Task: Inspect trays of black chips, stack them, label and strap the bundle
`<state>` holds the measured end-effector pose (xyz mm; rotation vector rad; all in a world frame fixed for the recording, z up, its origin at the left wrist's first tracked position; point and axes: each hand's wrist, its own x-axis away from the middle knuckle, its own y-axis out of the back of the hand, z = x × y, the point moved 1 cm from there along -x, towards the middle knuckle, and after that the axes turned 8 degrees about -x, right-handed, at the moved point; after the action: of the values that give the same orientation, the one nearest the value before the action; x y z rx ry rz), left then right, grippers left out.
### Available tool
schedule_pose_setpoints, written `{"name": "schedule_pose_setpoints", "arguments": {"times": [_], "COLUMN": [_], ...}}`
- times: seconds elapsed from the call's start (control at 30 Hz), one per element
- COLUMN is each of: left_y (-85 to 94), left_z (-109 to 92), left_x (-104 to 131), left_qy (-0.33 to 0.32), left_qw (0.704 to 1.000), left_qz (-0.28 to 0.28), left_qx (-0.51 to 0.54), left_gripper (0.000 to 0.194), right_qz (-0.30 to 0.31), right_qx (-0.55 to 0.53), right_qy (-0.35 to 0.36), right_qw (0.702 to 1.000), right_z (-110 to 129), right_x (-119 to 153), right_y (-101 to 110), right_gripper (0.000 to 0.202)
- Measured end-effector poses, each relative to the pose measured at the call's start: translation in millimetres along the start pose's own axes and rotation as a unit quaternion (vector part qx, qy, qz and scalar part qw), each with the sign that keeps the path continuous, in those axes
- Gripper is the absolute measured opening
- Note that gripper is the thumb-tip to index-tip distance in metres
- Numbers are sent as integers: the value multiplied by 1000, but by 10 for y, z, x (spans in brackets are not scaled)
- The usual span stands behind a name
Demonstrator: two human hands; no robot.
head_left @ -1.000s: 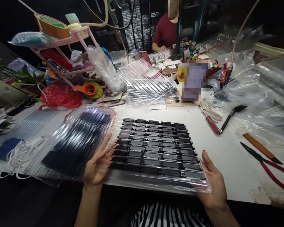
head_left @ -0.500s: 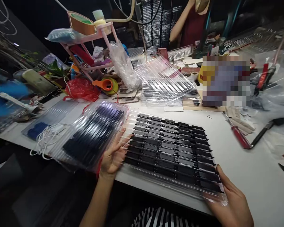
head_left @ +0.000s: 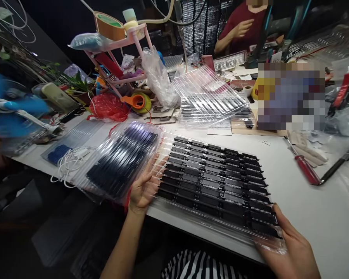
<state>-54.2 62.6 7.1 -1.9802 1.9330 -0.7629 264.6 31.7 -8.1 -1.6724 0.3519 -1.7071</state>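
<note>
A clear plastic tray [head_left: 192,212] with rows of black toothed parts [head_left: 212,184] is held between my hands, tilted over the table's front edge. My left hand [head_left: 145,186] grips its left edge, fingers under the plastic and thumb at the side. My right hand [head_left: 293,240] is closed on the right front corner, with its fingers mostly hidden underneath. Just left of my left hand lies a similar clear tray [head_left: 81,176] in plastic, filled with long dark parts [head_left: 123,159].
Clear trays [head_left: 212,97] are stacked behind. A red screwdriver [head_left: 308,170] and a black-handled tool [head_left: 337,166] lie at right. A white cable [head_left: 68,162], an orange tape dispenser [head_left: 136,101] and a blurred blue fan [head_left: 17,104] are at left. Another person [head_left: 241,31] sits across the table.
The whole view has shifted slightly, so things appear further right. Both hands keep their hold on the tray. The person across has lowered a raised arm to chest height.
</note>
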Motion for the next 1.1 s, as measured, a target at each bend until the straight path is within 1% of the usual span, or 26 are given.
{"name": "schedule_pose_setpoints", "arguments": {"times": [0.1, 0.2, 0.3, 0.4, 0.5, 0.73, 0.87, 1.0, 1.03, 1.1], "left_y": [4, 15, 32, 39, 43, 52, 76, 111, 116, 117], "left_z": [1, 9, 18, 21, 21, 22, 37, 58, 60, 61], "left_x": [-23, -47, -58, -56, -53, -85, -94, -73, -66, -53], "left_qy": [14, 36, 54, 57, 58, 93, 114, 100, 93, 84], "left_qw": [1000, 999, 998, 998, 998, 994, 992, 994, 994, 995], "left_qz": [-2, -17, -26, -25, -25, -64, -59, -52, -54, -56], "left_qx": [3, -5, -26, -31, -26, 0, 2, 12, 8, -11], "left_gripper": [59, 58, 59, 59, 58, 52, 49, 48, 48, 50], "right_qz": [-24, -41, -38, -24, -2, 75, 102, 146, 159, 175], "right_qx": [-26, -45, -53, -52, -39, 34, 36, 63, 78, 117], "right_qy": [-4, -11, -23, -27, -26, -52, -26, 1, 1, -22], "right_qw": [999, 998, 998, 998, 999, 995, 994, 987, 984, 977], "right_z": [-13, -12, -2, 5, 7, 61, 39, -13, -12, 22], "right_x": [23, 47, 60, 55, 44, 109, 113, 105, 121, 182], "right_y": [-64, -103, -93, -62, -51, -11, -6, -51, -49, 1], "right_gripper": [30, 29, 28, 27, 27, 31, 30, 35, 37, 41]}}
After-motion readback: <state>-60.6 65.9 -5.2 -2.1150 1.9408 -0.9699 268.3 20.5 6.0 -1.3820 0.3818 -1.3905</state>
